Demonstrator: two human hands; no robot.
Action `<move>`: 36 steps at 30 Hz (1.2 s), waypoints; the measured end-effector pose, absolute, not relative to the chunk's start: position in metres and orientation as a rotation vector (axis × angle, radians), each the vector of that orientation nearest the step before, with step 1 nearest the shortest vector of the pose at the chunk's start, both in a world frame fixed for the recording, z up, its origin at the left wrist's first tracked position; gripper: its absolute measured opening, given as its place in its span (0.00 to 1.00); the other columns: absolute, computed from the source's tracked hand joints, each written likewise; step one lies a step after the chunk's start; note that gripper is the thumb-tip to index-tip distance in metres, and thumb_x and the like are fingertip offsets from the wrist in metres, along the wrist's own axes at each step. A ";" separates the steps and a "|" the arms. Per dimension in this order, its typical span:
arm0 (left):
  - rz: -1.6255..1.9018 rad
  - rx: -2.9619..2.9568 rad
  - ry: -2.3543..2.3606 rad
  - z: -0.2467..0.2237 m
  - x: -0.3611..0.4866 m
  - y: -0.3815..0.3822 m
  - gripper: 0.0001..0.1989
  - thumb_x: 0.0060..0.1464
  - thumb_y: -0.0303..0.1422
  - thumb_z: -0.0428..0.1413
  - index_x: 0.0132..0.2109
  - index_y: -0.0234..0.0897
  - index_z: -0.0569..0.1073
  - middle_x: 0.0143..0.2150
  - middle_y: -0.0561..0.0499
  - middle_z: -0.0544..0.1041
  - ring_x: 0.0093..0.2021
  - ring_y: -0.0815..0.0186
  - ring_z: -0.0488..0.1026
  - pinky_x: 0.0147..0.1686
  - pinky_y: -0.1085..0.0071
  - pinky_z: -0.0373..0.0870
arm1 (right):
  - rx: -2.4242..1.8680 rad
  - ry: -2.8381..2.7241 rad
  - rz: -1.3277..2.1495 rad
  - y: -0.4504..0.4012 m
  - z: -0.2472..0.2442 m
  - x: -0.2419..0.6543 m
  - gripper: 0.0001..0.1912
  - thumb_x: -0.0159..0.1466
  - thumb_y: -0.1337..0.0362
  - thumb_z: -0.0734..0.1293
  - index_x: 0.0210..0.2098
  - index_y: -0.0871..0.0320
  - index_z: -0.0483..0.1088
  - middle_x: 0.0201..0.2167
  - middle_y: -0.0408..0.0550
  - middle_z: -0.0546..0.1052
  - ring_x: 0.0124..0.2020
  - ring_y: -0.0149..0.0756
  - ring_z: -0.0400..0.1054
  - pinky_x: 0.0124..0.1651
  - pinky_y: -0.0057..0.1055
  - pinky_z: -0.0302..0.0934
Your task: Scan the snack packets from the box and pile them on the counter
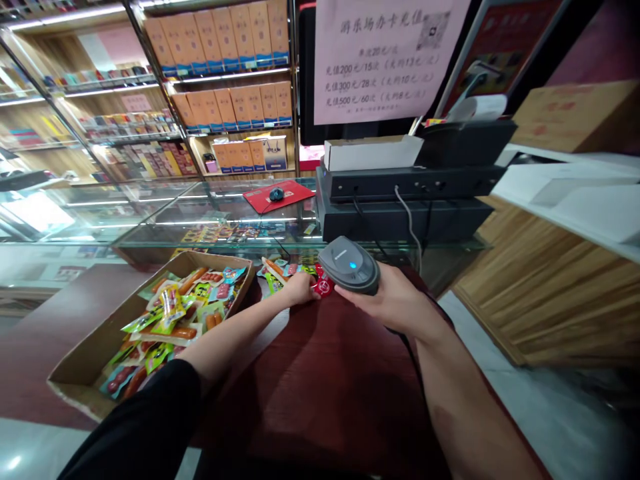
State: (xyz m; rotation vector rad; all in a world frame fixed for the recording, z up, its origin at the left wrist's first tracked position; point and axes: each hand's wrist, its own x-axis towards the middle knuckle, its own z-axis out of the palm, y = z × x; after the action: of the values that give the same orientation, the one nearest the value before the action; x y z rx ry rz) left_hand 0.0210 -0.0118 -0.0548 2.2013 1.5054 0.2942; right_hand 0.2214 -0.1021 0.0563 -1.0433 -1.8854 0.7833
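My right hand (400,300) is wrapped round a dark grey barcode scanner (345,261) with a blue light on top, held above the dark red table. Beside it, my left hand (300,289) has its fingers closed on the edge of a red packet (324,285) with a white round mark. The scanner's head hangs close to this packet. Several small snack packets (275,270) lie just behind my left hand. To the left, an open cardboard box (75,370) holds many wrapped sausages and snacks (173,308).
Behind the table stands a glass counter (210,207) with a red mat (295,193) and a black mouse (277,193). Dark machines (405,213) sit under a screen bearing a pink sign (385,67). A cable hangs below the scanner. Boxed goods (220,37) fill the back shelves.
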 end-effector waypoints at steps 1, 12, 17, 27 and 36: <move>0.282 2.183 1.510 -0.052 0.012 -0.015 0.14 0.43 0.34 0.66 0.39 0.33 0.80 0.33 0.45 0.80 0.38 0.57 0.76 0.40 0.67 0.71 | -1.039 -1.892 0.771 -0.102 0.056 0.221 0.17 0.58 0.60 0.72 0.47 0.52 0.73 0.46 0.47 0.80 0.47 0.46 0.75 0.51 0.40 0.69; 0.755 1.718 1.513 0.010 -0.101 -0.076 0.18 0.46 0.37 0.62 0.45 0.35 0.77 0.28 0.54 0.77 0.28 0.66 0.73 0.29 0.72 0.68 | -0.978 -2.059 0.823 -0.108 0.047 0.191 0.18 0.59 0.60 0.71 0.49 0.55 0.72 0.45 0.48 0.80 0.44 0.44 0.75 0.47 0.37 0.68; 1.122 1.533 1.389 0.022 -0.116 -0.088 0.16 0.41 0.36 0.66 0.36 0.35 0.71 0.33 0.51 0.79 0.34 0.65 0.76 0.38 0.69 0.73 | -0.926 -2.128 0.965 -0.115 0.039 0.170 0.16 0.61 0.63 0.70 0.48 0.55 0.72 0.43 0.46 0.80 0.42 0.42 0.75 0.45 0.33 0.68; 1.163 1.383 1.283 0.028 -0.119 -0.089 0.19 0.37 0.38 0.70 0.34 0.35 0.71 0.30 0.54 0.79 0.31 0.68 0.75 0.35 0.70 0.72 | -0.938 -2.105 0.974 -0.116 0.034 0.163 0.13 0.61 0.60 0.70 0.44 0.56 0.73 0.40 0.46 0.80 0.39 0.41 0.75 0.42 0.32 0.67; 1.136 1.349 1.261 0.031 -0.116 -0.093 0.20 0.37 0.38 0.70 0.35 0.34 0.71 0.33 0.51 0.79 0.32 0.67 0.76 0.36 0.70 0.72 | -0.921 -2.090 0.982 -0.118 0.036 0.164 0.14 0.61 0.62 0.70 0.46 0.57 0.73 0.41 0.48 0.81 0.41 0.43 0.75 0.43 0.33 0.68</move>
State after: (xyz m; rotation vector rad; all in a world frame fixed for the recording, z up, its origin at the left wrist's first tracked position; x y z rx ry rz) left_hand -0.1160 -0.0926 0.0309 1.3492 1.2608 1.1358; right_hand 0.1640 -0.1177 0.0362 -0.9206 -2.0904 0.9820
